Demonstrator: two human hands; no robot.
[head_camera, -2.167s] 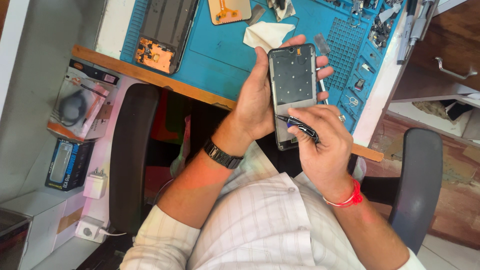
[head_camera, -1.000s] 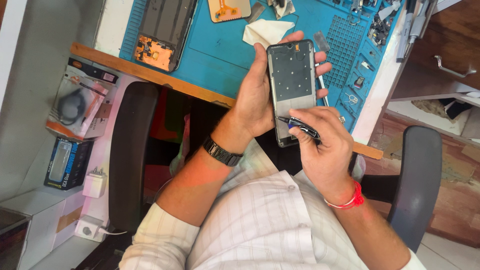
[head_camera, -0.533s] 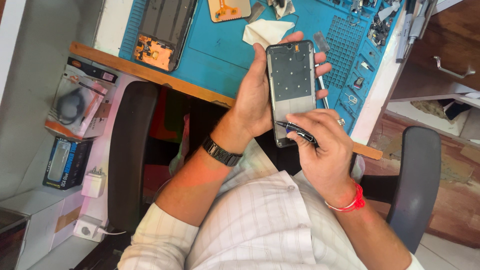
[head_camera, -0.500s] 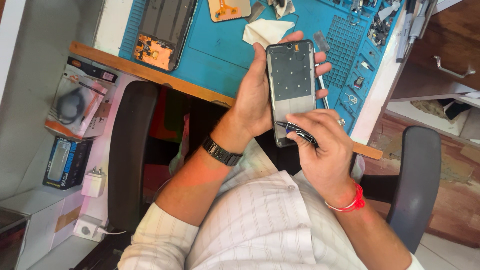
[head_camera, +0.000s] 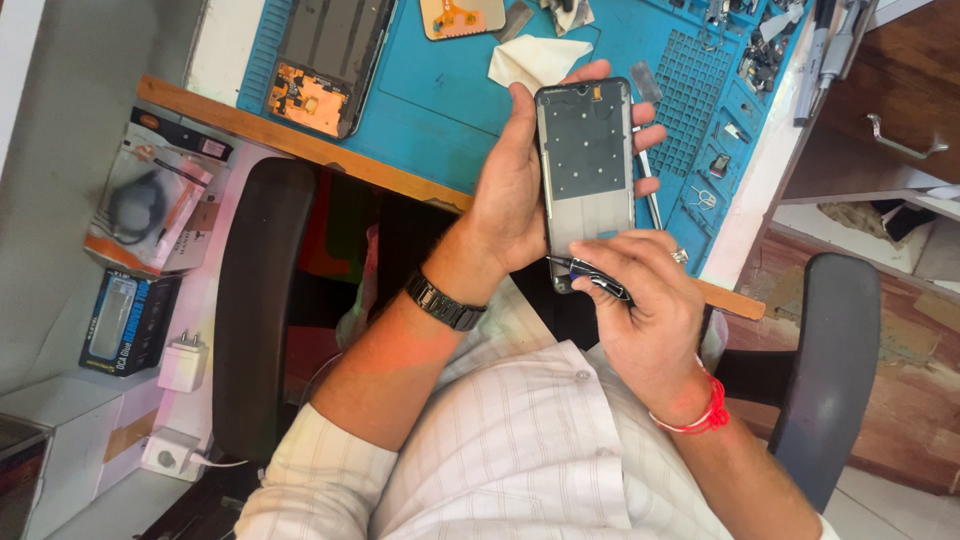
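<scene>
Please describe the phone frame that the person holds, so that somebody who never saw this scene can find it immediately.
Look at the blue work mat on the desk, then at its near edge, where the left hand holds a phone frame upright. The right hand presses a thin dark tool to its lower end. Unlike the opened phone lying flat on the mat, it is lifted and shows a grey inner plate.

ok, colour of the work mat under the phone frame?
Blue-teal; the work mat shows best in the head view, behind the phone frame in the left hand.
</scene>
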